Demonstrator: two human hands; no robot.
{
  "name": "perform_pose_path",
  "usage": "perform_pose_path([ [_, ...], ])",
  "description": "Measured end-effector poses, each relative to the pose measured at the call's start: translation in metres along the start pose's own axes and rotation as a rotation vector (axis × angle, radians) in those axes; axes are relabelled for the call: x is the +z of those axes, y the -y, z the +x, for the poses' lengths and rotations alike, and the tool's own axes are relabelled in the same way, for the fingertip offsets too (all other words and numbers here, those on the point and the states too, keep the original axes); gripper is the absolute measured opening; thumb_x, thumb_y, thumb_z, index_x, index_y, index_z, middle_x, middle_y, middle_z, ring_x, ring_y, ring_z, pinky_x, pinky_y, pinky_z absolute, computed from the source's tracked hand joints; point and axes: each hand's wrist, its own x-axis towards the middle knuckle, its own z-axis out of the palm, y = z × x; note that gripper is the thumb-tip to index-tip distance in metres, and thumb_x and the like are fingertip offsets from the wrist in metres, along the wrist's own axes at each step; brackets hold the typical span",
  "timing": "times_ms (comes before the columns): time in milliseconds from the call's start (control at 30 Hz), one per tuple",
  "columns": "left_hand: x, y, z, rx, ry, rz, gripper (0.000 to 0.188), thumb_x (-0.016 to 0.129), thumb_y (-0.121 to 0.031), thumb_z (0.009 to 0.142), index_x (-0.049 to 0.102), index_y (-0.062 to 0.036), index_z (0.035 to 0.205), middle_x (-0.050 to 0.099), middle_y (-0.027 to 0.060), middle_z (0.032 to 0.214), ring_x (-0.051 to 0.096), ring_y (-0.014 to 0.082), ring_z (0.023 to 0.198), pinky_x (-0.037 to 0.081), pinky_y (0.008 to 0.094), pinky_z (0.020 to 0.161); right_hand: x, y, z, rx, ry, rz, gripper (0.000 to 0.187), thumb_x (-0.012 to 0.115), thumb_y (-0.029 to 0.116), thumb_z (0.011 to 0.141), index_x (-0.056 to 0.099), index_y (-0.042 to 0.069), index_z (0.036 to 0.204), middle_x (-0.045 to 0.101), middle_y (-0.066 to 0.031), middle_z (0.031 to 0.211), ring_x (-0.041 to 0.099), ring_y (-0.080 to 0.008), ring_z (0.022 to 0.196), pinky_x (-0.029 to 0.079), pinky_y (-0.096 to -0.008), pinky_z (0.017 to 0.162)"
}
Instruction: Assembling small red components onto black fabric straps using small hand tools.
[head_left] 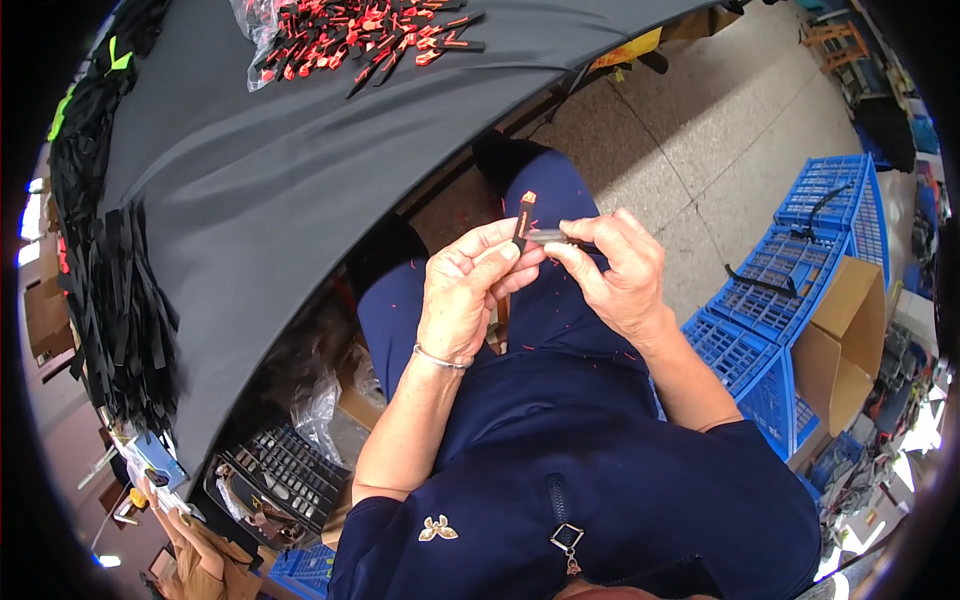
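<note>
Over my lap, my left hand [462,290] pinches a short black strap piece [524,218] between thumb and fingers. The strap stands roughly upright and carries a red-orange mark and a reddish top end. My right hand [622,275] is closed on a small, slim grey metal tool [546,236], whose tip meets the strap near my left fingertips. The tool's exact kind is partly hidden by my fingers. At the far side of the black-covered table [270,190] lies a pile of similar black and red strap pieces [365,45], partly on clear plastic.
Black straps [130,320] hang in a bundle along the table's left edge. To my right stand blue plastic crates [765,285] and an open cardboard box [845,335]. A black basket [285,475] sits at lower left, with another person [200,560] beyond it.
</note>
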Motion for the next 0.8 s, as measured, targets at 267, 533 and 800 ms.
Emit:
perform_pose_path([
  [267, -0.003, 0.0, 0.003, -0.009, -0.021, 0.035, 0.025, 0.057, -0.006, 0.092, 0.059, 0.0061, 0.114, 0.066, 0.0155, 0.104, 0.067, 0.0198, 0.091, 0.057, 0.028, 0.079, 0.003, -0.004, 0.001, 0.013, 0.039, -0.015, 0.019, 0.077, 0.013, 0.071, 0.064, 0.005, 0.083, 0.062, -0.0056, 0.07, 0.055, -0.0217, 0.059, 0.045, -0.0319, 0.052],
  [533, -0.006, 0.001, 0.005, -0.002, -0.042, 0.175, 0.023, 0.057, -0.005, 0.091, 0.06, 0.0065, 0.11, 0.068, 0.0151, 0.1, 0.068, 0.0195, 0.089, 0.056, 0.028, 0.078, 0.012, -0.006, 0.004, 0.495, 0.061, 0.348, 0.016, 0.073, 0.012, 0.08, 0.064, 0.002, 0.088, 0.067, -0.005, 0.079, 0.061, -0.0113, 0.07, 0.047, -0.0265, 0.057],
  [800, -0.004, 0.021, -0.01, 0.62, -0.138, 1.204, 0.017, 0.055, -0.002, 0.091, 0.064, 0.0052, 0.104, 0.069, 0.0123, 0.096, 0.068, 0.0164, 0.083, 0.055, 0.026, 0.074, 0.033, -0.016, 0.016, 0.831, 0.472, 0.716, 0.022, 0.069, 0.016, 0.084, 0.06, -0.001, 0.096, 0.059, 0.0002, 0.075, 0.054, -0.0045, 0.068, 0.046, -0.0203, 0.061],
])
